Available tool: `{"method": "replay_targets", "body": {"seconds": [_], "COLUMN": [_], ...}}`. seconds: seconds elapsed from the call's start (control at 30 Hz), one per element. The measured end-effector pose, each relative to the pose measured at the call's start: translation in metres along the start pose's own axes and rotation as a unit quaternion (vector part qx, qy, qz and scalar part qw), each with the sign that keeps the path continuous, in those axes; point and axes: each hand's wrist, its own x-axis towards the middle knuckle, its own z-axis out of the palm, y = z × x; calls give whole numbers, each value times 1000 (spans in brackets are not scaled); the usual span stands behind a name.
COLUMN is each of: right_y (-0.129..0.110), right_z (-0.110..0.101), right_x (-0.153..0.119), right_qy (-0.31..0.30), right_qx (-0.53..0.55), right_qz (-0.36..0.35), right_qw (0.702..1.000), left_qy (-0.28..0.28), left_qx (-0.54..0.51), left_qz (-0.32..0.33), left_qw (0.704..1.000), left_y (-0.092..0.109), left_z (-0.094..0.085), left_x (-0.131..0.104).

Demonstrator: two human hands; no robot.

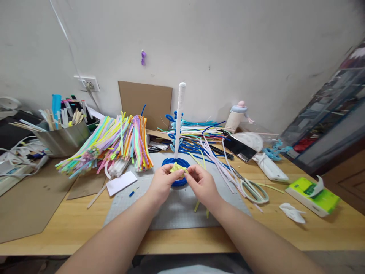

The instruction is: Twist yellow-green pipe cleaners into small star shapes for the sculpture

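Note:
Between my two hands is a small yellow piece [178, 168] that looks like bent pipe cleaner. My left hand [164, 182] pinches it from the left, and my right hand [202, 184] has its fingertips closed on its right side. Just behind them, a blue coiled base [168, 161] sits on the grey mat [171, 217], partly hidden by my hands. From it rises an upright white wrapped stick [179, 118], with blue looped shapes [172, 136] beside it. Yellow pipe cleaners [197, 206] lie on the mat near my right hand.
Bundles of colourful pipe cleaners [114, 142] lie at the left, beside a metal container [64, 139] of sticks. White-handled scissors [255, 191], a phone [240, 147], a green tissue pack [312, 196] and a crumpled tissue [292, 212] are at the right. Cardboard [145, 101] leans on the wall.

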Motion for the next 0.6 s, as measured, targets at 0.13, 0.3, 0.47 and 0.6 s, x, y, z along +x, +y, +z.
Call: {"method": "replay_targets", "body": {"seconds": [0.13,0.3,0.47,0.6], "right_y": [1,1,-6,-11], "right_z": [-6,-12,-24,-34], "right_x": [-3,-2,4,10], "right_qy": [4,-16,-95,-159], "right_qx": [-200,-364,-414,-368], "right_qz": [-130,-234,-287,-275], "right_qw": [971,901,859,874], "left_qy": [20,47,50,-45], "left_qx": [6,35,155,242], "left_qz": [-8,-28,-48,-79], "left_qw": [1000,998,986,966], "left_y": [-1,-1,8,21], "left_z": [2,5,3,-3], "left_x": [-1,-3,-4,-5]}}
